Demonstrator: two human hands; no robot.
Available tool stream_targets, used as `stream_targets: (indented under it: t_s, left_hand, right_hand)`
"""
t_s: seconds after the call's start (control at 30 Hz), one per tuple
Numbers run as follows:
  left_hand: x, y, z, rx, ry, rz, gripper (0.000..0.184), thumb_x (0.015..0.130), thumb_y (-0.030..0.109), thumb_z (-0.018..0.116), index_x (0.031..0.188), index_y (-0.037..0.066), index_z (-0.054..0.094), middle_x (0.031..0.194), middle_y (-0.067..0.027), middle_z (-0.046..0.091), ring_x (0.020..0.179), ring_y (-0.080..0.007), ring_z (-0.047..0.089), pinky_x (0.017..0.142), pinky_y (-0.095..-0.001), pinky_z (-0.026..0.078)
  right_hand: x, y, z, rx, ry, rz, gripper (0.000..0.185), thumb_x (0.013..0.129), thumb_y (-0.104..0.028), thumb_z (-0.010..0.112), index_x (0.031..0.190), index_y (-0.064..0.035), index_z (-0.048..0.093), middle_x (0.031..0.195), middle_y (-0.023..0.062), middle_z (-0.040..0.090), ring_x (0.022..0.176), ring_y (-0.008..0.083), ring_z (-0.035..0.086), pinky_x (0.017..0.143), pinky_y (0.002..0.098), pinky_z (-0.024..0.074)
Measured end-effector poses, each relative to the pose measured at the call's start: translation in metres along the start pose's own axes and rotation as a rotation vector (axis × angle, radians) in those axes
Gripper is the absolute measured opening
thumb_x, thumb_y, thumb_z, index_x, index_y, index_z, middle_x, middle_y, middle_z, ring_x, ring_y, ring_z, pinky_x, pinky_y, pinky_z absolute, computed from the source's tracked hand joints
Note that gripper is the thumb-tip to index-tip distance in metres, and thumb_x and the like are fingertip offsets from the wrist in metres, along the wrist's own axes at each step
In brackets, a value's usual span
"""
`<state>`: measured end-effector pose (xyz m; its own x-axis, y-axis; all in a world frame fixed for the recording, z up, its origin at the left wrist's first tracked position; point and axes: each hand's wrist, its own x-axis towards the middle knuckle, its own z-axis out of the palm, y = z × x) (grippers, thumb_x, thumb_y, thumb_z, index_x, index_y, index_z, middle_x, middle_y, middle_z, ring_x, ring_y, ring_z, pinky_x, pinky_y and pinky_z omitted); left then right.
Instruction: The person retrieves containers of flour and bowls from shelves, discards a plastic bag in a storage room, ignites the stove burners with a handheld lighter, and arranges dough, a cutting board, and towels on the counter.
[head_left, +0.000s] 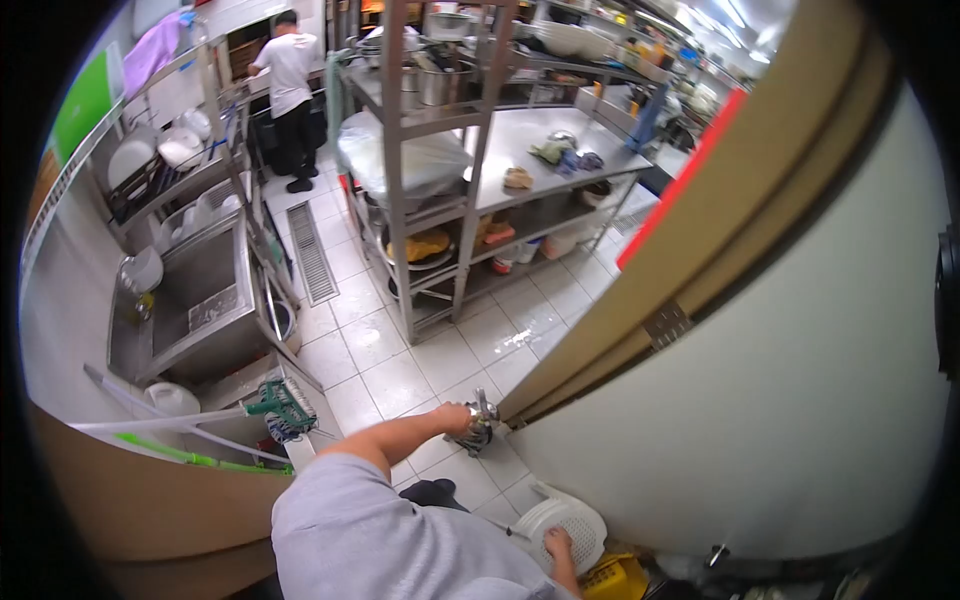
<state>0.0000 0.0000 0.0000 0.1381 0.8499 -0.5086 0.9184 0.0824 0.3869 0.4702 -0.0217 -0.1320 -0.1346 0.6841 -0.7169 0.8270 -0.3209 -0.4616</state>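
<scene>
My left hand (455, 418) is stretched forward, its fingers closed around a shiny metal device (482, 418) with a knobbed top; it looks like a meat grinder, but the lower part is hard to make out. It is held over the tiled floor, beside the door's edge. Lower down, my right hand (558, 543) has its fingers curled against a white perforated plastic stool (582, 518), whose round top is tilted. Under that hand, a yellow plastic container (615, 578) shows in part.
A white door (760, 380) takes up the right side. A metal rack (397, 200) and a steel table (510, 180) stand ahead. At left are a sink (200, 300) and a green-headed mop (285, 402). Another person (290, 75) works at the back.
</scene>
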Motion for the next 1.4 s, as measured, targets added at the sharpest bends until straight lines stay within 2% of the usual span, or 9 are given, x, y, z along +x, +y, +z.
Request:
stream_targets:
  t_s: [0.17, 0.3, 0.43, 0.5, 0.73, 0.9, 0.93, 1.03, 1.4]
  left_hand:
    - [0.018, -0.093, 0.019, -1.16, 0.65, -0.483, 0.044, 0.086, 0.041, 0.068, 0.115, 0.009, 0.067, 0.099, -0.0106, 0.072, 0.089, -0.03, 0.069, 0.076, -0.044, 0.055]
    - [-0.063, -0.171, 0.036, -1.19, 0.228, -0.72, 0.052, 0.085, 0.047, 0.068, 0.117, 0.006, 0.066, 0.098, -0.0117, 0.07, 0.081, -0.0255, 0.067, 0.063, -0.0431, 0.055]
    - [-0.11, -0.261, 0.047, -1.112, 0.384, -1.106, 0.042, 0.083, 0.042, 0.07, 0.097, 0.003, 0.073, 0.09, -0.017, 0.072, 0.077, -0.0291, 0.07, 0.066, -0.0438, 0.056]
    - [-0.12, -0.291, 0.038, -0.981, 0.954, -1.056, 0.037, 0.08, 0.037, 0.071, 0.092, 0.002, 0.073, 0.09, -0.0164, 0.074, 0.08, -0.0278, 0.072, 0.073, -0.0391, 0.057]
    - [-0.126, -0.383, -0.159, -0.924, 1.577, -0.683, 0.02, 0.087, 0.021, 0.069, 0.091, 0.002, 0.069, 0.08, -0.011, 0.072, 0.074, -0.0192, 0.069, 0.071, -0.0324, 0.054]
    - [-0.134, -0.413, -0.328, -0.707, 1.599, -0.352, 0.018, 0.091, 0.019, 0.069, 0.095, 0.001, 0.067, 0.08, -0.0085, 0.069, 0.072, -0.0164, 0.066, 0.066, -0.0288, 0.051]
    - [-0.149, -0.414, -0.361, -0.654, 1.551, -0.302, 0.018, 0.091, 0.019, 0.068, 0.096, 0.001, 0.067, 0.08, -0.0093, 0.069, 0.073, -0.0179, 0.066, 0.067, -0.0295, 0.052]
    - [-0.158, -0.437, -0.409, -0.557, 1.595, -0.181, 0.014, 0.09, 0.013, 0.069, 0.094, 0.0, 0.067, 0.079, -0.0091, 0.068, 0.072, -0.0177, 0.067, 0.066, -0.0303, 0.053]
    - [-0.115, -0.577, -0.488, -0.745, 1.634, -0.055, 0.011, 0.09, 0.01, 0.067, 0.095, 0.0, 0.067, 0.081, -0.009, 0.07, 0.072, -0.0152, 0.067, 0.067, -0.029, 0.053]
  right_hand:
    - [0.042, -0.24, 0.043, -0.295, -0.099, -0.58, 0.039, 0.092, -0.031, 0.062, 0.122, -0.0071, 0.063, 0.113, 0.018, 0.069, 0.11, 0.0322, 0.065, 0.094, 0.0386, 0.0502]
    - [0.042, -0.367, 0.088, -0.236, -0.367, -0.822, 0.034, 0.095, -0.025, 0.064, 0.123, -0.0048, 0.063, 0.106, 0.0132, 0.072, 0.095, 0.021, 0.07, 0.082, 0.0342, 0.0553]
    - [0.055, -0.445, 0.116, -0.405, -0.352, -0.955, 0.03, 0.095, -0.023, 0.064, 0.12, -0.0055, 0.065, 0.103, 0.0118, 0.072, 0.094, 0.0184, 0.07, 0.08, 0.0315, 0.0544]
    - [0.065, -0.474, 0.13, -0.147, -0.429, -0.845, 0.028, 0.096, -0.023, 0.062, 0.119, -0.0054, 0.066, 0.103, 0.0117, 0.072, 0.092, 0.0185, 0.07, 0.08, 0.0305, 0.0539]
    - [0.077, -0.639, 0.2, 0.231, -0.571, -0.841, 0.022, 0.102, -0.017, 0.055, 0.112, -0.0023, 0.067, 0.098, 0.0087, 0.072, 0.087, 0.0138, 0.069, 0.075, 0.029, 0.0539]
    - [0.056, -0.858, 0.22, 0.334, -0.191, -1.319, 0.018, 0.099, -0.009, 0.055, 0.102, 0.0034, 0.067, 0.092, 0.0071, 0.071, 0.087, 0.0131, 0.066, 0.081, 0.0286, 0.0529]
    - [0.042, -0.907, 0.222, 0.338, -0.102, -1.375, 0.017, 0.095, -0.009, 0.057, 0.103, -0.0002, 0.069, 0.097, 0.0137, 0.072, 0.09, 0.0274, 0.07, 0.08, 0.0356, 0.0539]
    - [0.043, -1.027, 0.236, 0.309, 0.086, -1.51, 0.023, 0.092, -0.005, 0.055, 0.112, 0.0, 0.065, 0.101, 0.0157, 0.068, 0.095, 0.0316, 0.067, 0.085, 0.0385, 0.0524]
    - [0.192, -1.199, 0.305, 0.259, 0.439, -1.022, 0.024, 0.091, -0.009, 0.06, 0.109, 0.0067, 0.062, 0.103, 0.0198, 0.069, 0.081, 0.0283, 0.072, 0.073, 0.0375, 0.0571]
